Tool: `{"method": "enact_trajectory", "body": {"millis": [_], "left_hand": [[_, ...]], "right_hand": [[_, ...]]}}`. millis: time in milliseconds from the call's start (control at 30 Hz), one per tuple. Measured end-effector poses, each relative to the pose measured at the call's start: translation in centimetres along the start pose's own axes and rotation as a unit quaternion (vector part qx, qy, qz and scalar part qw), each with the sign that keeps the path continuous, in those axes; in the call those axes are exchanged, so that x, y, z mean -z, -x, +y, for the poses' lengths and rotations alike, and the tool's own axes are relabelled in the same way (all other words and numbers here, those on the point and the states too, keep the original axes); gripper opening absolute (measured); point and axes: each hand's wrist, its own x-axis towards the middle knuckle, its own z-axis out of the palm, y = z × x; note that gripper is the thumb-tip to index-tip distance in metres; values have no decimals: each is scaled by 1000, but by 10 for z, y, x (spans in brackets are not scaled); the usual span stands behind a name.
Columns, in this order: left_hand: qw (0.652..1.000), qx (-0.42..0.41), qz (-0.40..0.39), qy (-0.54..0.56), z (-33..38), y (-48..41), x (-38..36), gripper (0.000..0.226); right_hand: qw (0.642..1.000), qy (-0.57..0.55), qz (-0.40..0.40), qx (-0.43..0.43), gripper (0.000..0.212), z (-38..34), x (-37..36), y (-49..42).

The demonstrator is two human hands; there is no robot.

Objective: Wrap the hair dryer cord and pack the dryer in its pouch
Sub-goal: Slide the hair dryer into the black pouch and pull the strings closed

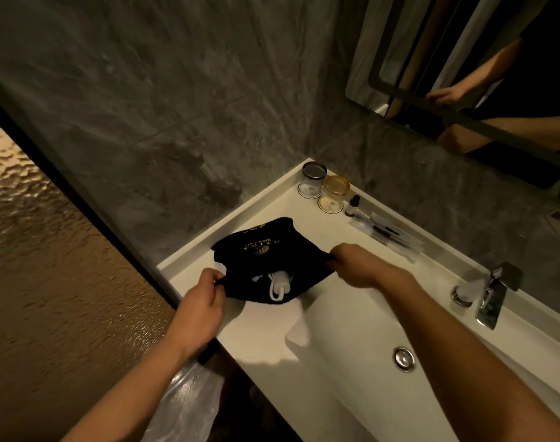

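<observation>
Okay, black pouch lies on the white counter in the middle of the frame, just left of the sink basin. Left hand is pinched shut on the pouch's lower-left edge or drawstring; right hand is clamped on its right edge. Hands well apart, pulling the mouth wide.

White dryer is mostly inside the pouch; only a white handle-like part and a loop of white cord show at the opening. What shows has its long axis running roughly up-down in the frame, the loop end pointing to the lower edge, toward the person. The rest is hidden by cloth, so which way the nozzle points can't be told. Pouch mouth faces lower frame; gold logo reads upside down, toward upper left.

Step in hand looks like closing the pouch. To do it well: first get the loop fully past the mouth so it doesn't snag in the drawstring, then pull both sides evenly outward, keeping the pouch flat on the counter so the dryer doesn't slide out toward the basin. An uneven pull would likely bunch one side.

Two lidded jars, a small dropper bottle and wrapped amenities sit upper right of the pouch, apart from it. Faucet at far right.
</observation>
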Motion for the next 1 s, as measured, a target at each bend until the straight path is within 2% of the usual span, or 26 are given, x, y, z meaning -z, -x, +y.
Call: {"method": "enact_trajectory", "body": {"millis": [133,267,400,567,600,667,733,833,867,933,1000], "left_hand": [[997,-59,22,-50,34,-28,53,9],[995,-87,31,-45,60,-57,92,16],[990,-112,34,-83,65,-70,100,24],[983,-67,42,-167,62,-63,94,47],[986,-53,46,-149,62,-62,94,50],[998,-10,59,-29,61,-57,91,53],[984,42,74,158,56,-51,85,51],[918,71,102,377,38,-43,74,38],[886,70,105,447,31,-40,70,39],[791,66,82,603,19,-33,64,38],[705,71,55,703,11,-26,58,36]], "right_hand": [[999,-48,3,4,30,-8,59,10],[984,-174,38,29,33,-11,96,29],[969,-241,53,27,37,-3,94,31],[954,-295,54,25,38,4,70,33],[948,-312,61,23,37,3,65,35],[929,-361,84,22,40,2,53,39],[894,-432,119,18,44,2,41,43],[797,-579,170,-27,40,9,20,51],[755,-629,183,-44,36,14,13,53],[664,-714,210,-73,22,23,-2,58],[563,-782,243,-111,16,28,-14,62]]}}
